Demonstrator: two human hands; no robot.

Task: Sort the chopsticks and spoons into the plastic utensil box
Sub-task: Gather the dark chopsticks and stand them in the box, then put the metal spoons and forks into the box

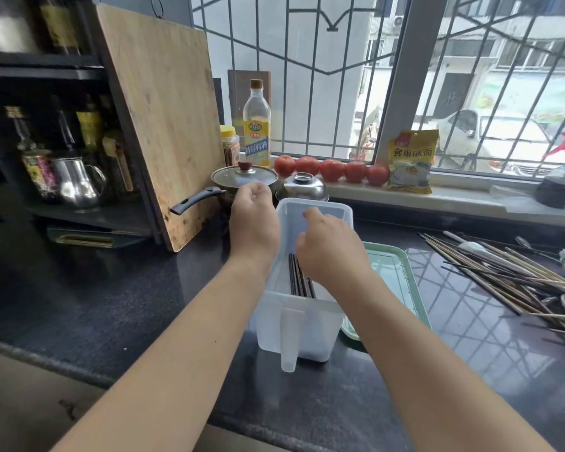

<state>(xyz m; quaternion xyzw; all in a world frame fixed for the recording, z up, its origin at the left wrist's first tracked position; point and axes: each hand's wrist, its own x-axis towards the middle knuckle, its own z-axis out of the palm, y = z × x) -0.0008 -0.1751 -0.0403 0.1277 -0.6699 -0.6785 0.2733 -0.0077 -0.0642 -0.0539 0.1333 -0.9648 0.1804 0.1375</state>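
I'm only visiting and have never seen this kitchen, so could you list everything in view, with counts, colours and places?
plastic utensil box: one, translucent white, counter centre
dark chopsticks: a few, brown-black, inside the box
loose chopsticks: a pile, tan and dark, counter right
spoons: several, white or metal, among that pile
tray: one, pale green, right of the box
cutting board: one, wooden, leaning left
lidded pot: one, black handle, behind the box
steel lid: one, beside the pot
bottle: one, clear, yellow label, by the window
tomatoes: five, red, windowsill
packet: one, yellow, windowsill
left hand: at the box's left rim
right hand: over the box
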